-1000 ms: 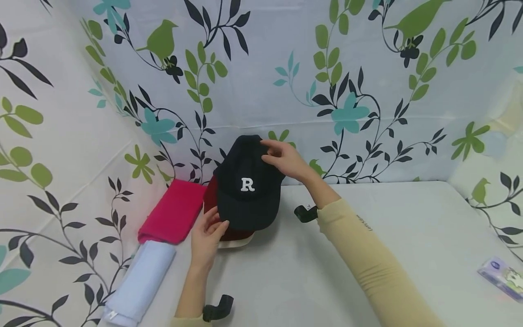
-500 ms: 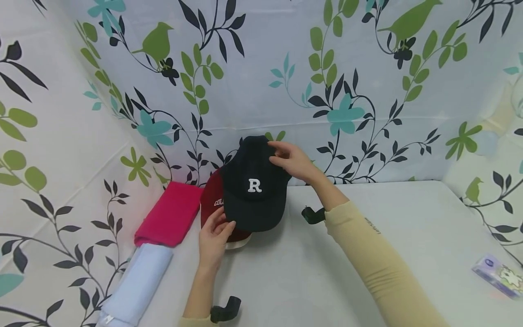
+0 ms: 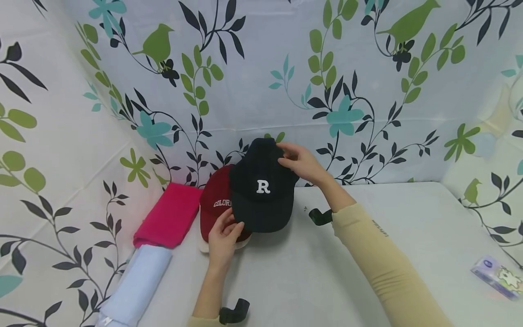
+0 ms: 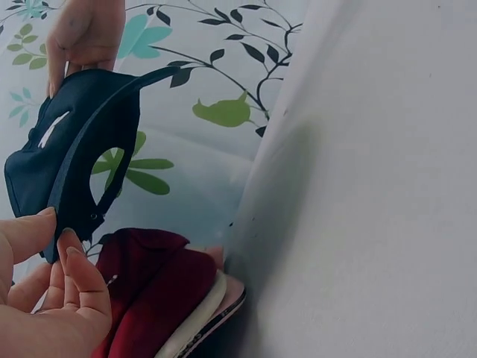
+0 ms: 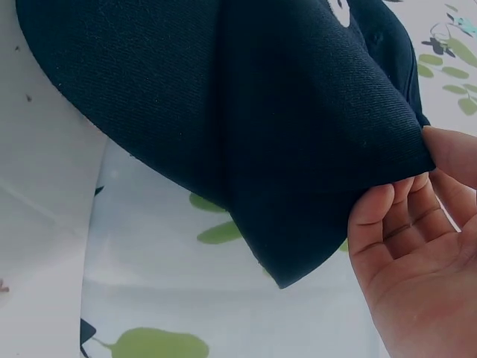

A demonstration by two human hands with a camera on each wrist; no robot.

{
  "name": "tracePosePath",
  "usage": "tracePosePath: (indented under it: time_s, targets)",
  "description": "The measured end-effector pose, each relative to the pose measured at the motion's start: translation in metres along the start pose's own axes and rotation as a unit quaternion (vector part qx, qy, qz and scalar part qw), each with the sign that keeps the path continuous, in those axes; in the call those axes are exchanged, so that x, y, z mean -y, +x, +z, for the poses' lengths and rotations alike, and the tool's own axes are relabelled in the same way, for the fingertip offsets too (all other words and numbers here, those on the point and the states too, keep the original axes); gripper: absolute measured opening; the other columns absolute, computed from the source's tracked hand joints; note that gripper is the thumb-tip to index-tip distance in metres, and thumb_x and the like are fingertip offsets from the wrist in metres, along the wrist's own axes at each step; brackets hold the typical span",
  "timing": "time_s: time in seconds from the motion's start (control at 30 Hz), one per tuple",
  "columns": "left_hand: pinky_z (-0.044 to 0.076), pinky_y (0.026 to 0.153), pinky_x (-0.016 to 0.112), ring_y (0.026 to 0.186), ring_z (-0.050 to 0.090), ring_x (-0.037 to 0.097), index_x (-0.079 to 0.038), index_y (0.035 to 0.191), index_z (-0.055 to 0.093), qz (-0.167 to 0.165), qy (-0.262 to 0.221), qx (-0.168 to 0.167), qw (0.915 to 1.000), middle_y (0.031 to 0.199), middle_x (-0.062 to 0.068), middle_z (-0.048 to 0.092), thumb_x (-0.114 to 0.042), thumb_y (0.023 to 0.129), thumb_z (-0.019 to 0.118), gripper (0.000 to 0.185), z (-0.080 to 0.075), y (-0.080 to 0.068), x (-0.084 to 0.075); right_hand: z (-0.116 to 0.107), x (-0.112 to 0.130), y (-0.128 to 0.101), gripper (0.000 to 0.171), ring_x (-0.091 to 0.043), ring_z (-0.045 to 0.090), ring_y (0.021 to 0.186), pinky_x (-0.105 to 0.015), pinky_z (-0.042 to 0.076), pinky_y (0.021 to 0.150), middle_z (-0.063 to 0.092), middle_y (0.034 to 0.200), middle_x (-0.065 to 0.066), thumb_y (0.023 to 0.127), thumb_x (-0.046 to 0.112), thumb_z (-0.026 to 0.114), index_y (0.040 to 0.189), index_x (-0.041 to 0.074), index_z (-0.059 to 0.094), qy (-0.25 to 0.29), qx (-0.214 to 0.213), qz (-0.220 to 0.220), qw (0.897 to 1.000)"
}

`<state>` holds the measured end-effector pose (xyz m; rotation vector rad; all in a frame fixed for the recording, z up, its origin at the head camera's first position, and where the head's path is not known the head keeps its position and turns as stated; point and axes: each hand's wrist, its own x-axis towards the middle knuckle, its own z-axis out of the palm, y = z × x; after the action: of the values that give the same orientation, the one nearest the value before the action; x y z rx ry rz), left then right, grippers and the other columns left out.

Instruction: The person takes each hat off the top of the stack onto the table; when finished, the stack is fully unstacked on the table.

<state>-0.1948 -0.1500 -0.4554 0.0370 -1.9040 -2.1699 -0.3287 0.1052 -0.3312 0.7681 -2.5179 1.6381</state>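
Note:
A black cap with a white letter R is held up above the white table. My left hand pinches the edge of its brim. My right hand grips the back top of its crown. Under and left of it, a dark red cap with white lettering lies on a pale cap brim; the red cap also shows in the left wrist view.
A folded pink cloth and a folded pale blue cloth lie along the left wall. A tissue packet sits at the right edge. Leaf-patterned fabric walls close in the back and sides.
Both hands have carried the black cap to the right, uncovering more of the red cap and its lettering.

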Motion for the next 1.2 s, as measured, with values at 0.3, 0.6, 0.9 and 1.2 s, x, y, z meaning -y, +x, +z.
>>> tracePosePath:
  time_s: [0.3,0.6,0.9,1.2]
  targets:
    - [0.056,0.086,0.023,0.096,0.063,0.018,-0.003,0.142,0.054,0.001,0.003,-0.001,1.0,0.122,0.019,0.057,0.004,0.093,0.07,0.052,0.015,-0.002,0.009,-0.01,-0.007,-0.005,0.052,-0.032,0.058,0.108,-0.042,0.048,0.088,0.059,0.112,-0.017,0.101,0.014,0.06,0.151,0.005,0.047,-0.006,-0.001,0.0,1.0]
    - [0.055,0.086,0.021,0.098,0.061,0.022,-0.001,0.142,0.054,-0.003,0.003,-0.001,1.0,0.122,0.019,0.057,0.003,0.093,0.07,0.052,0.027,-0.003,0.021,-0.015,-0.018,-0.009,0.05,-0.035,0.058,0.109,-0.048,0.048,0.093,0.059,0.113,-0.02,0.101,0.013,0.06,0.149,0.005,0.049,-0.018,-0.011,0.025,0.999]
    - [0.055,0.085,0.019,0.098,0.061,0.021,0.001,0.141,0.054,-0.012,0.003,-0.009,0.9999,0.122,0.02,0.058,0.004,0.093,0.069,0.051,0.041,-0.008,0.033,-0.02,-0.032,-0.013,0.05,-0.033,0.055,0.101,-0.045,0.048,0.089,0.057,0.114,-0.018,0.101,0.012,0.06,0.148,0.004,0.049,-0.027,-0.014,0.042,0.999]
    - [0.054,0.084,0.019,0.099,0.06,0.021,0.0,0.143,0.053,-0.037,0.001,-0.015,0.9992,0.123,0.018,0.055,0.001,0.094,0.069,0.052,0.054,-0.013,0.04,-0.024,-0.05,-0.018,0.048,-0.031,0.055,0.097,-0.041,0.048,0.084,0.057,0.11,-0.017,0.101,0.01,0.059,0.148,0.005,0.05,-0.022,-0.012,0.052,0.998]
